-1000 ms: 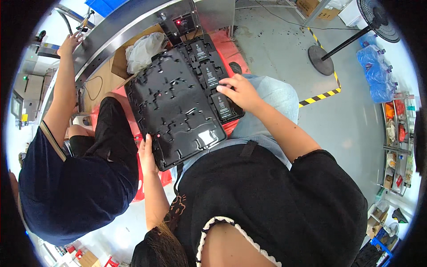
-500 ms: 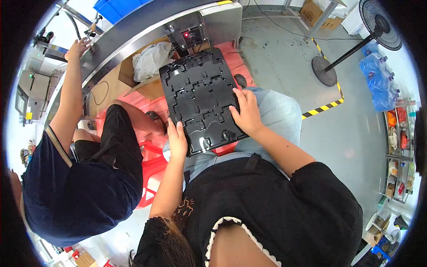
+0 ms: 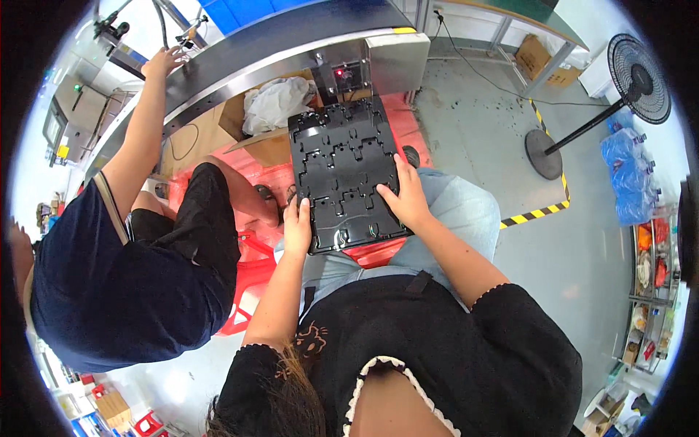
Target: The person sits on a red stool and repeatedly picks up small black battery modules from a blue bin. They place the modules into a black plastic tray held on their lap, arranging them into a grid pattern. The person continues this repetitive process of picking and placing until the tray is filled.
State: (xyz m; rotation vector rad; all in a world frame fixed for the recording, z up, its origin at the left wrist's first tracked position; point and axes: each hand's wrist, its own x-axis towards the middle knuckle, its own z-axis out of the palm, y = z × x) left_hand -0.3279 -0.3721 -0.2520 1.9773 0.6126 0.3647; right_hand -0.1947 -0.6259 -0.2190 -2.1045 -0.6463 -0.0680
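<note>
Head view, looking straight down: a black moulded plastic tray point(image 3: 346, 175) with rows of shaped pockets sits across the seated person's lap, over light blue jeans point(image 3: 451, 211), its far end reaching toward the steel machine housing point(image 3: 378, 65) with a small red light on it. The left hand point(image 3: 296, 227) grips the tray's near left edge, fingers point(image 3: 302, 207) curled together and clamped on the rim, thumb side on top. The right hand point(image 3: 405, 200) holds the near right edge, fingers point(image 3: 388, 191) spread a little over the tray's top face and pressed onto it, so both hands are clamped on the tray. The pockets that show look bare and glossy. Under the tray's near edge peeks a red plastic stool point(image 3: 375, 253), and more red plastic shows to the left, beneath a co-worker point(image 3: 116, 277) in a dark blue shirt and black shorts sitting just beside. That co-worker's arm stretches up, the hand point(image 3: 164, 62) resting at the edge of a long dark conveyor table point(image 3: 291, 33). Below the conveyor stands an open cardboard box point(image 3: 240, 127) with a crumpled white plastic bag point(image 3: 277, 102) on it, just left of the tray's far end. Off to the right, well apart, a black pedestal fan point(image 3: 637, 76) stands on the grey floor point(image 3: 480, 138), near a pack of water bottles point(image 3: 626, 171) and a yellow-and-black floor stripe point(image 3: 535, 213).
</note>
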